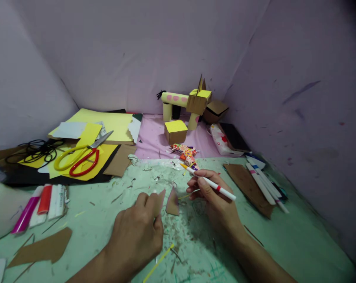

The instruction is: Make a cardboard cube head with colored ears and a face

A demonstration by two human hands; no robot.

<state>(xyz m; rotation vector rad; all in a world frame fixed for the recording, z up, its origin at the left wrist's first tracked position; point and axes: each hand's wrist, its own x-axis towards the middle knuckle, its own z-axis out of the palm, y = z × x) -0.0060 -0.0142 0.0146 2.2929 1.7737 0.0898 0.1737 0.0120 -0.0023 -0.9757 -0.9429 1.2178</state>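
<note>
In my left hand [139, 230], fingers closed, is a small cardboard piece [160, 202] whose pointed end shows above the thumb. A second small pointed cardboard piece [172, 202] lies on the green table just right of it. My right hand [214, 192] pinches a white marker [209, 181] with a red band; its yellow-orange end points up and left, off the table. Farther back stands an animal figure [178, 98] made of yellow tubes with pink spots and a box head. A small cardboard block [176, 132] with a yellow top sits in front of it.
Scissors [83, 155] with yellow and red handles lie on paper sheets [107, 124] at left, near a black cord [37, 151]. Glue tubes [45, 202] lie in front. At right are a cardboard strip [248, 186], several markers [262, 184] and a phone [233, 135].
</note>
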